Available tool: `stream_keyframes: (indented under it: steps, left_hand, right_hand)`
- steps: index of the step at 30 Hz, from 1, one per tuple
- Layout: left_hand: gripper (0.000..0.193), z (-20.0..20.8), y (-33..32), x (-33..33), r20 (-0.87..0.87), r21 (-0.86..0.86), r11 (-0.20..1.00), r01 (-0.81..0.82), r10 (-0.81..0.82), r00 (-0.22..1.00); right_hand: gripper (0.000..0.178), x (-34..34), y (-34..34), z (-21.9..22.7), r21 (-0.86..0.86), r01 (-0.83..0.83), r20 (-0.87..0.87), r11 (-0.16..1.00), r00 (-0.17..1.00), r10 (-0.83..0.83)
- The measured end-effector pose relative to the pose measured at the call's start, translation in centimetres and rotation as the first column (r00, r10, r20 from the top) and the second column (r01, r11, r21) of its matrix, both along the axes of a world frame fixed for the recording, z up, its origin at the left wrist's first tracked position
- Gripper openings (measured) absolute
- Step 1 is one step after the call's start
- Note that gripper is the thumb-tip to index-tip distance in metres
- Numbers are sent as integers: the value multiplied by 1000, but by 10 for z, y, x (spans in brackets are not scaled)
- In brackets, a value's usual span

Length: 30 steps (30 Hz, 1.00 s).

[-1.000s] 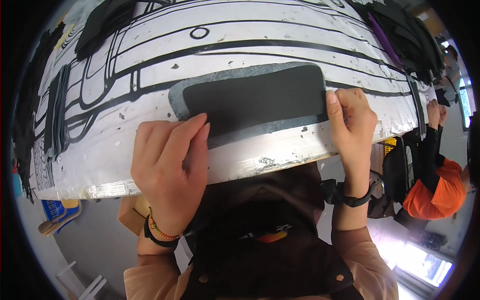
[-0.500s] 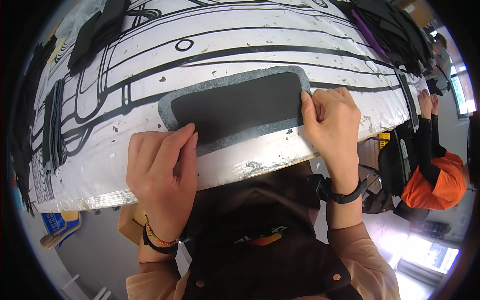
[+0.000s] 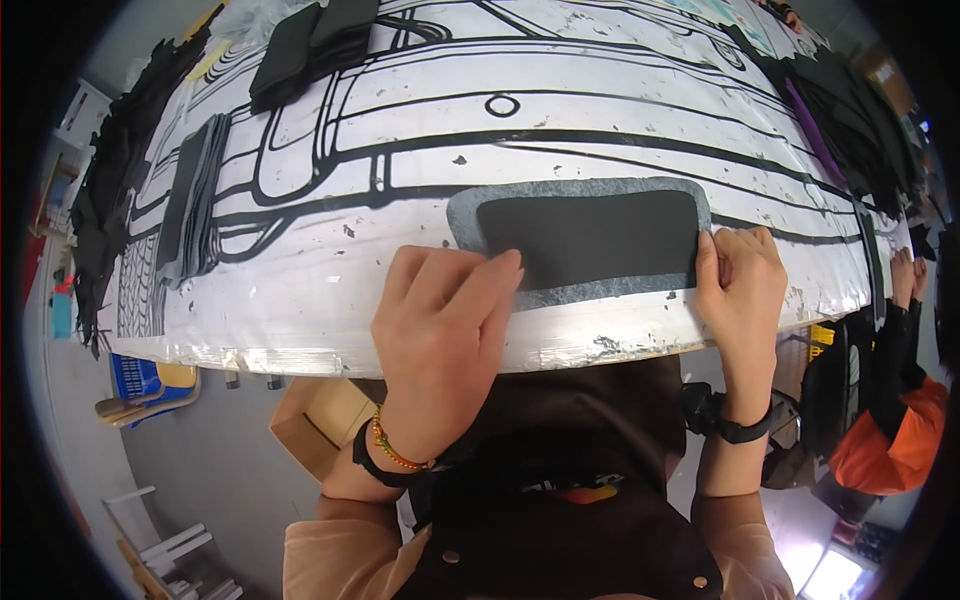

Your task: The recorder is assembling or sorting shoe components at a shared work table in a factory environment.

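Observation:
A dark fabric piece [image 3: 600, 240], shaped as a rounded rectangle with a mottled grey border, lies flat at the near edge of the table. At its lower left corner my left hand [image 3: 440, 325] is closed, thumb and forefinger pinching the border. My right hand [image 3: 745, 290] grips the right edge of the same piece between thumb and bent forefinger, the other fingers curled in. The fingers cover the lower left corner and part of the right edge.
The white table top [image 3: 330, 300] carries black line drawings. A stack of dark strips [image 3: 195, 200] lies at left, folded black cloth [image 3: 315, 50] farther back, and a black heap [image 3: 850, 120] at right. Below stand a cardboard box [image 3: 320, 420] and blue basket [image 3: 135, 378]. A co-worker's orange sleeve [image 3: 890, 440] shows at right.
The view has turned, so table, fabric piece and hands all appear farther right. Both hands keep their grip at the same places on the piece.

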<state>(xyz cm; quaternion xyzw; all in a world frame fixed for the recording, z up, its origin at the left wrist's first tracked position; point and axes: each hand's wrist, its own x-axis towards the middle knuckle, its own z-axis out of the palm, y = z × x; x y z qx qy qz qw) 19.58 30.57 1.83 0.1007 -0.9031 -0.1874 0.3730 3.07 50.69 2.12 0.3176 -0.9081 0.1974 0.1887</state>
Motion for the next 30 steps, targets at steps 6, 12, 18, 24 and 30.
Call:
stream_keyframes:
  steps: [6, 12, 18, 24, 30]
  left_hand:
    - [18, 5, 3, 0, 24, 35, 999, 16, -17, 1000]
    - [15, -5, 8, 9, 83, 158, 982, -103, 90, 992]
    - [13, -8, -6, 1, -102, -216, 974, 63, -87, 991]
    - [27, 7, -5, 11, 48, -270, 957, 108, -99, 994]
    - [29, -10, 2, 10, -268, -72, 997, 20, -39, 963]
  right_hand:
    - [28, -3, 5, -8, 24, 3, -2, 1000, 1000, -3]
    - [17, -3, -1, -1, 46, 38, 31, 998, 999, -39]
    - [16, -6, 15, -33, -273, -177, -104, 946, 983, 154]
    - [18, -52, 157, 79, -314, 74, 163, 946, 986, -23]
    - [47, -106, 420, 122, -798, 302, 447, -521, 877, -176]
